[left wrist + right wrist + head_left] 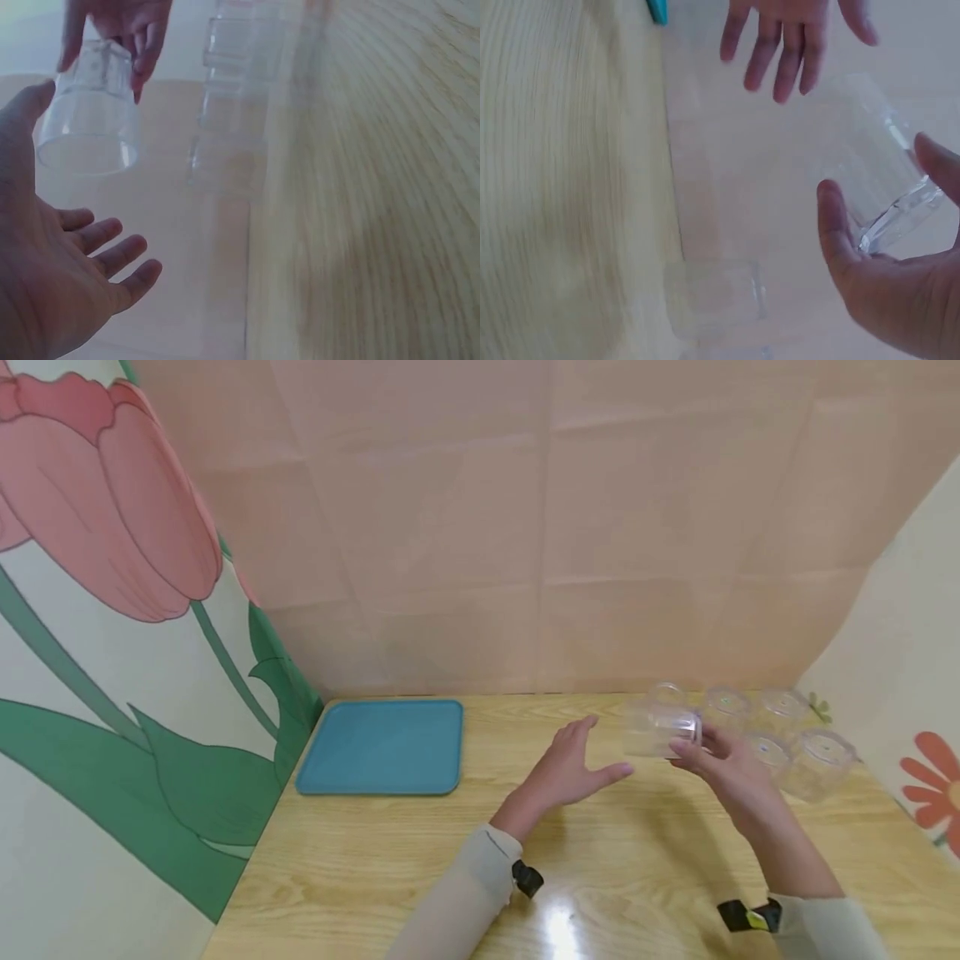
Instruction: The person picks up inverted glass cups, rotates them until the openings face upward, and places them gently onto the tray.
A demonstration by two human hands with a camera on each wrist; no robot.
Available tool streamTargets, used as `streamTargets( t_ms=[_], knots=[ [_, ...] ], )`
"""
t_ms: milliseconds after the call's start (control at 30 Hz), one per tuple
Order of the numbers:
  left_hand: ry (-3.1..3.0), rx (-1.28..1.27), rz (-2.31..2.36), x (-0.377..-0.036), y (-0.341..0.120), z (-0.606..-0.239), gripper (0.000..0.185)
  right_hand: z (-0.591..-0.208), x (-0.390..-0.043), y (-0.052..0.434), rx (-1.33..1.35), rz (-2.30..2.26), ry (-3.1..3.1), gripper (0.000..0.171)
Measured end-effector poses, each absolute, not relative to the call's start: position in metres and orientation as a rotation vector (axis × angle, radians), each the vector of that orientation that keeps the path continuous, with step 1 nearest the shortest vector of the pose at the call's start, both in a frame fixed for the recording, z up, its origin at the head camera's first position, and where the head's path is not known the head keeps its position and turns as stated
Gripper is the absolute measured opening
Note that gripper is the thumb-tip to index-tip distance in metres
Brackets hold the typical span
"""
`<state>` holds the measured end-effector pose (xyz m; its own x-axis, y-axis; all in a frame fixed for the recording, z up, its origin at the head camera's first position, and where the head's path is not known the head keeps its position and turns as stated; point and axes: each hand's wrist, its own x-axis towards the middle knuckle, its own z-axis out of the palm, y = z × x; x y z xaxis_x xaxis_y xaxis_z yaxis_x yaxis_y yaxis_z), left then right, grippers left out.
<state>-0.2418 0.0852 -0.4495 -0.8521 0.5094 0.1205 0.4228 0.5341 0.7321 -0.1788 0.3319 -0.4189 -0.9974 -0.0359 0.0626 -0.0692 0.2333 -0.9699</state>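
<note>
My right hand [693, 742] grips a clear plastic cup [660, 731] by its base and holds it on its side above the wooden table [420, 868]. The cup's mouth points left. In the right wrist view the thumb and fingers of the right hand [885, 187] curl round the cup [870, 135]. My left hand [606, 747] hovers just left of the cup, palm open and fingers spread, not touching it. The left wrist view shows the left hand [82, 225] open below the cup [90, 120].
Several clear cups [780, 735] stand upside down in a cluster at the table's back right, close behind my right hand. A blue tray [382, 747] lies at the back left. Paper walls enclose the table on three sides.
</note>
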Motion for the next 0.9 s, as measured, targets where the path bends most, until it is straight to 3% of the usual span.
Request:
streamTargets(
  t_ms=[100,167,500,900],
  knots=[
    [2.593,0.833,1.313,-0.243,0.086,-0.443,0.096,-0.424,-0.177,0.327,0.289,2.293,-2.139,0.040],
    [2.526,0.868,1.381,-0.244,0.087,-0.440,0.096,-0.427,-0.177,0.325,0.407,2.491,-1.937,0.035],
    [2.342,0.954,1.507,-0.246,0.087,-0.427,0.097,-0.431,-0.174,0.316,0.625,2.603,-1.838,0.043],
    [2.336,0.914,1.575,-0.247,0.078,-0.422,0.079,-0.432,-0.174,0.310,0.720,2.604,-1.884,0.046]
  ],
)
